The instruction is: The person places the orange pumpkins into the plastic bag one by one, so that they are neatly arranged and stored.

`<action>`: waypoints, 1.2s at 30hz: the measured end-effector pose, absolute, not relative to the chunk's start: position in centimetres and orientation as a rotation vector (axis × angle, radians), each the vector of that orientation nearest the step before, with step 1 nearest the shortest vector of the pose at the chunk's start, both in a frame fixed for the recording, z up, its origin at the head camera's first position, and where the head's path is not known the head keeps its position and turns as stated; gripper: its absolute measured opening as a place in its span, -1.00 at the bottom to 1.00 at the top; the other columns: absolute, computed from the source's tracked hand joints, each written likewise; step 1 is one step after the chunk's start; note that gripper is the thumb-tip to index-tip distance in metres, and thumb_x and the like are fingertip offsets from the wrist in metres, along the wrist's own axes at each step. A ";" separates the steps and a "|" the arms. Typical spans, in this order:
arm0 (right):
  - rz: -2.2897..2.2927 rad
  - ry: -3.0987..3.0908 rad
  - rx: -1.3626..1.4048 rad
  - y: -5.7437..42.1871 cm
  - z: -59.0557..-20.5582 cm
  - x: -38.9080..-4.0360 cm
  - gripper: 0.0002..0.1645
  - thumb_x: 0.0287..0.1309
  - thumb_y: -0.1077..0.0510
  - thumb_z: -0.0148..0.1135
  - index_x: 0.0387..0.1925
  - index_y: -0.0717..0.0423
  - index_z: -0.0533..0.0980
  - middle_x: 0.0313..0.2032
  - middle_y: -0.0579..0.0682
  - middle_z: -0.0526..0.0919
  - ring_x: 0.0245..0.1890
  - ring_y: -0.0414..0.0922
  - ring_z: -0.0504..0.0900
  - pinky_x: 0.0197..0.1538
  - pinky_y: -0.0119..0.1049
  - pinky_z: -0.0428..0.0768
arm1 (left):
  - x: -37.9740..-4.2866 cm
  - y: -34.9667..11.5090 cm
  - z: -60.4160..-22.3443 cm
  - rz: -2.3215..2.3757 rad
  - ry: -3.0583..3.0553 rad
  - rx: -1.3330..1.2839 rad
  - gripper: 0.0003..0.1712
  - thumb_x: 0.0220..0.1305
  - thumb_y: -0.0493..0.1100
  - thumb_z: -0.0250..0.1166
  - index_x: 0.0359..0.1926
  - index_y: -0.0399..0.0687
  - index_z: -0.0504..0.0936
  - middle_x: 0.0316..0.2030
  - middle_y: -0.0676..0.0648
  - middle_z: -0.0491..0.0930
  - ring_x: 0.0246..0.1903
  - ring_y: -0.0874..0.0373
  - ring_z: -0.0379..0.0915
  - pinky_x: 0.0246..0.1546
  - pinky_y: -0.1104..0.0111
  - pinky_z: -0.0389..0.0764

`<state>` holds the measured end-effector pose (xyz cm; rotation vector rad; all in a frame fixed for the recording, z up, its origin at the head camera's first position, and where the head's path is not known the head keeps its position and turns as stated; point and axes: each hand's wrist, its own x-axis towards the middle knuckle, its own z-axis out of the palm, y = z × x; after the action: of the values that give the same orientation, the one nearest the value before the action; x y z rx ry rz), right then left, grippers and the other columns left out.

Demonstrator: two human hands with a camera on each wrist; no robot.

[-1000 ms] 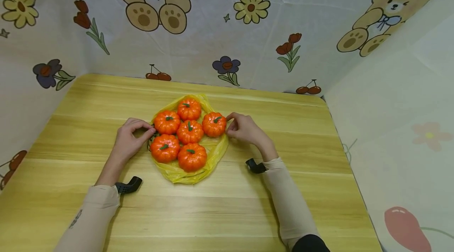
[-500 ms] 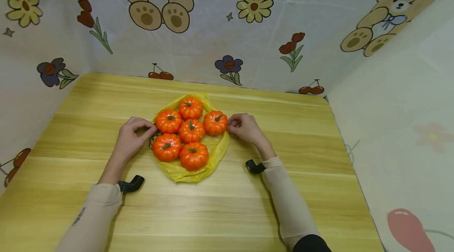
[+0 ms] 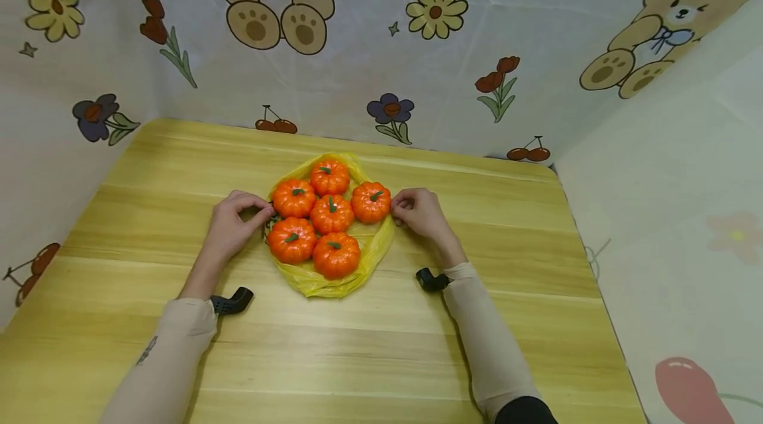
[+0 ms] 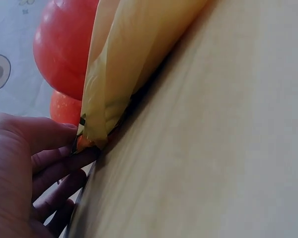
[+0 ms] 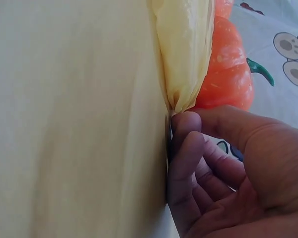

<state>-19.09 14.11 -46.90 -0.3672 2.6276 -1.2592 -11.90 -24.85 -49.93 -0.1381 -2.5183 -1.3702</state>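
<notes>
Several glossy orange toy pumpkins (image 3: pixel 332 214) with green stems sit close together on a thin yellow plastic bag (image 3: pixel 374 248), which is spread flat on the table with crumpled edges. At the bag's left edge, my left hand (image 3: pixel 237 222) pinches a dark-patterned bit of it between thumb and fingers; the left wrist view shows this fold of plastic (image 4: pixel 107 94) raised beside the pumpkins. My right hand (image 3: pixel 421 213) pinches the opposite edge beside the rightmost pumpkin (image 3: pixel 371 202). In the right wrist view, the gathered plastic (image 5: pixel 184 54) ends at the thumb and fingertip.
The wooden table (image 3: pixel 334 358) extends around the bag. A patterned cloth wall (image 3: pixel 346 73) with bears and flowers rises along its back edge, and cloth also hangs at the left and right. Black wrist-worn devices (image 3: pixel 234 301) stick out from both cuffs.
The bag with its pumpkins has shifted slightly toward the back wall, and both hands have moved along with it, keeping their pinch. The head view has also turned a little.
</notes>
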 end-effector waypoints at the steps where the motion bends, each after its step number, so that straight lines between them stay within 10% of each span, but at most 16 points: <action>1: -1.263 2.629 -0.367 14.2 -47.0 -19.2 -0.92 0.36 0.25 0.36 -0.27 0.18 0.71 -0.44 0.08 0.74 -0.54 -0.15 0.69 -0.42 -0.33 0.69 | -12.2 -24.7 -50.0 -1.368 -2.519 -0.136 -0.89 0.34 -0.19 0.49 -0.25 -0.16 0.82 -0.20 -0.21 0.78 -0.11 0.21 0.47 0.02 0.46 0.38; 36: -1.192 2.918 -0.286 17.2 -46.7 -20.9 -0.87 0.39 0.13 0.36 -0.21 0.12 0.72 -0.32 0.05 0.77 -0.34 -0.07 0.68 -0.22 -0.24 0.63 | -15.4 -21.6 -51.0 -1.512 -2.460 -0.050 -0.80 0.38 -0.13 0.48 -0.17 -0.21 0.79 -0.09 -0.20 0.71 -0.02 0.09 0.52 0.12 0.37 0.43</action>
<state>-20.86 17.21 -46.74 -0.2855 2.9178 -1.1917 -15.44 -21.64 -51.02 -0.0503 -2.4604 -1.5120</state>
